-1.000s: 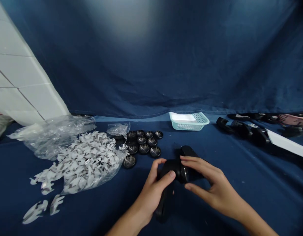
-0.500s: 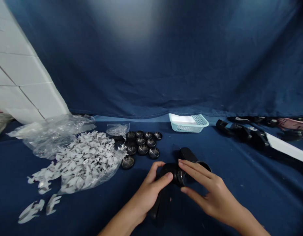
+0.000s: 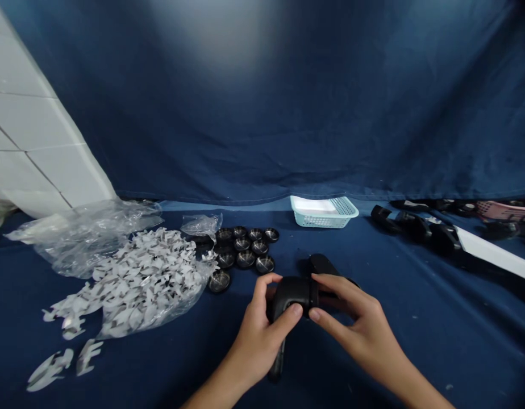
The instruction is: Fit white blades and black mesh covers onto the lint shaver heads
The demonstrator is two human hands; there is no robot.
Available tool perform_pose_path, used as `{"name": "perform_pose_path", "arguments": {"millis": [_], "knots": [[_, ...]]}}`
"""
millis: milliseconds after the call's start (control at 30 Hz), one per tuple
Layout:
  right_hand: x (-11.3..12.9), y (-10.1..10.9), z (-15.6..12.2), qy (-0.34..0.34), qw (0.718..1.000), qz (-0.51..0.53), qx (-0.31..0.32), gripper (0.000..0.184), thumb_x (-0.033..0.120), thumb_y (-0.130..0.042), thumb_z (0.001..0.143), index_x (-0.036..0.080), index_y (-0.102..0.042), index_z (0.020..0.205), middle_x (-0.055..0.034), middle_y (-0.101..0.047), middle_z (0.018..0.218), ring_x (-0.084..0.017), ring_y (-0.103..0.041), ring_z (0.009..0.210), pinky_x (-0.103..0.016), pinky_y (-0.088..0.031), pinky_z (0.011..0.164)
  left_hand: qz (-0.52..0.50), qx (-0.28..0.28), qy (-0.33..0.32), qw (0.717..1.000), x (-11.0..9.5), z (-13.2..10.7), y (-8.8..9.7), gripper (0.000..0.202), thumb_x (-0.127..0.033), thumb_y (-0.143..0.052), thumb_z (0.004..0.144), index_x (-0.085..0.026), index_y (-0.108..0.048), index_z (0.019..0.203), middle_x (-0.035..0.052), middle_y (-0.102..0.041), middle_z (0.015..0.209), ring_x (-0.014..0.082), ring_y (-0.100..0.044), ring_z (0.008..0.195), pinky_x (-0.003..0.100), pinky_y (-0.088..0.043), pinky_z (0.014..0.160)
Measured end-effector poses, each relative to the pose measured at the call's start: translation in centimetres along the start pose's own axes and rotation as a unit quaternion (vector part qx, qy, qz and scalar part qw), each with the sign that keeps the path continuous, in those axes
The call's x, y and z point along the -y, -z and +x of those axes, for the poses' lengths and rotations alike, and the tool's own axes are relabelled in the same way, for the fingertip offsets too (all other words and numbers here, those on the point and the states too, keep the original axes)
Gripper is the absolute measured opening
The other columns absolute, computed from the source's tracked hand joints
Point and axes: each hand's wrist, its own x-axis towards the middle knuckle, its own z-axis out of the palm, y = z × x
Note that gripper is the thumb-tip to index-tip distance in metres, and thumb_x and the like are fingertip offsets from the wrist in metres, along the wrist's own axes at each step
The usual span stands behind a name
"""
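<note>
My left hand (image 3: 262, 332) is wrapped round a black plastic housing (image 3: 292, 291) shaped like a hair dryer, with a rounded head and a handle pointing down towards me. Thumb and fingers of my right hand (image 3: 360, 324) pinch a round black cap (image 3: 314, 292) at the head's right end. The cap sits against the housing; whether it is fastened I cannot tell. Just behind my right hand lies another black handled piece (image 3: 323, 264), partly hidden by the fingers. Several round black caps (image 3: 245, 259) with a shiny patterned face lie left of the housing.
A heap of small grey-white plastic parts (image 3: 147, 284) spills from a clear bag at the left, with two loose parts nearer me. Crumpled clear plastic (image 3: 96, 227) lies behind. A light-blue basket (image 3: 324, 218) stands at the back; black pieces (image 3: 420, 227) lie at right.
The housing's head has turned and tilted, so the cap's patterned face no longer shows. My right fingers have closed in round the cap at the head's end.
</note>
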Motion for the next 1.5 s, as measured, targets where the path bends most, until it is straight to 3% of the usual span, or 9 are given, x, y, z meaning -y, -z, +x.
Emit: {"name": "perform_pose_path", "arguments": {"millis": [533,633,767,867,933,1033,1200,1400,1500], "knots": [[-0.4,-0.3,1.6,0.165,0.977,-0.115,0.076,0.041,0.014,-0.064,0.085,0.027,-0.058,0.124,-0.0067,-0.055,0.134,-0.023,-0.049,0.127,-0.043,-0.042,0.109,-0.102,0.042,0.167,0.980,-0.9,1.5,1.7,0.041,-0.053,-0.059,0.084,-0.027,-0.047,0.113,-0.0019,-0.058,0.084,0.0133,-0.056,0.061,0.026,-0.047,0.058],[0.7,-0.2,3.8,0.142,0.986,-0.076,0.045,0.044,0.021,-0.069,0.083,0.026,-0.060,0.125,-0.0077,-0.057,0.132,-0.026,-0.052,0.124,-0.045,-0.044,0.106,-0.072,0.016,0.115,0.991,-2.5,2.5,2.3,0.041,-0.052,-0.059,0.085,-0.027,-0.046,0.115,-0.0007,-0.059,0.088,0.0148,-0.058,0.067,0.028,-0.048,0.062],[2.7,0.1,9.1,0.056,0.996,0.057,-0.032,0.041,0.036,-0.073,0.079,0.022,-0.066,0.117,-0.0087,-0.067,0.114,-0.027,-0.065,0.101,-0.042,-0.054,0.089,0.061,-0.055,-0.083,0.993,-5.8,5.5,3.1,0.045,-0.045,-0.065,0.083,-0.026,-0.046,0.118,0.0024,-0.062,0.099,0.0199,-0.061,0.091,0.032,-0.046,0.082],[3.7,0.0,13.4,0.024,0.991,0.102,-0.077,0.045,0.053,-0.054,0.089,0.018,-0.064,0.116,-0.0106,-0.069,0.103,-0.027,-0.067,0.089,-0.042,-0.058,0.076,0.118,-0.083,-0.207,0.968,-8.0,8.5,3.4,0.053,-0.042,-0.068,0.081,-0.027,-0.042,0.124,0.0038,-0.061,0.110,0.0217,-0.061,0.099,0.033,-0.045,0.088],[4.1,-0.2,15.4,0.010,0.986,0.132,-0.101,0.053,0.059,-0.041,0.093,0.020,-0.057,0.125,-0.0117,-0.064,0.117,-0.027,-0.065,0.099,-0.041,-0.058,0.077,0.133,-0.100,-0.250,0.954,-8.7,10.4,3.5,0.054,-0.040,-0.069,0.081,-0.027,-0.041,0.125,0.0048,-0.060,0.116,0.0224,-0.060,0.103,0.033,-0.044,0.090],[4.3,-0.3,16.7,0.004,0.981,0.169,-0.092,0.054,0.061,-0.042,0.092,0.025,-0.052,0.131,-0.0083,-0.057,0.131,-0.026,-0.058,0.114,-0.039,-0.054,0.087,0.133,-0.108,-0.259,0.951,-8.7,12.2,3.6,0.051,-0.041,-0.065,0.084,-0.025,-0.041,0.125,0.0057,-0.062,0.111,0.0216,-0.062,0.098,0.033,-0.046,0.087],[3.7,0.2,16.8,-0.014,0.979,0.202,-0.035,0.051,0.058,-0.063,0.082,0.024,-0.063,0.121,-0.0062,-0.067,0.118,-0.025,-0.062,0.108,-0.037,-0.053,0.090,0.140,-0.111,-0.259,0.949,-8.1,12.4,3.7,0.050,-0.042,-0.064,0.084,-0.025,-0.041,0.125,0.0057,-0.062,0.111,0.0220,-0.062,0.098,0.034,-0.046,0.087],[2.7,1.0,17.0,-0.082,0.973,0.214,0.038,0.080,0.074,-0.026,0.089,0.011,-0.074,0.096,-0.0167,-0.074,0.087,-0.028,-0.072,0.076,-0.041,-0.060,0.065,0.153,-0.129,-0.264,0.944,-8.5,11.9,3.6,0.052,-0.040,-0.069,0.080,-0.027,-0.045,0.124,0.0055,-0.059,0.122,0.0248,-0.057,0.111,0.035,-0.041,0.096],[3.2,1.6,16.8,-0.053,0.974,0.219,0.030,0.057,0.065,-0.051,0.086,0.019,-0.067,0.116,-0.0122,-0.070,0.112,-0.026,-0.069,0.097,-0.039,-0.059,0.080,0.146,-0.124,-0.260,0.947,-8.5,12.1,3.6,0.051,-0.043,-0.065,0.083,-0.026,-0.042,0.126,0.0062,-0.062,0.115,0.0236,-0.060,0.105,0.035,-0.044,0.091]]}}
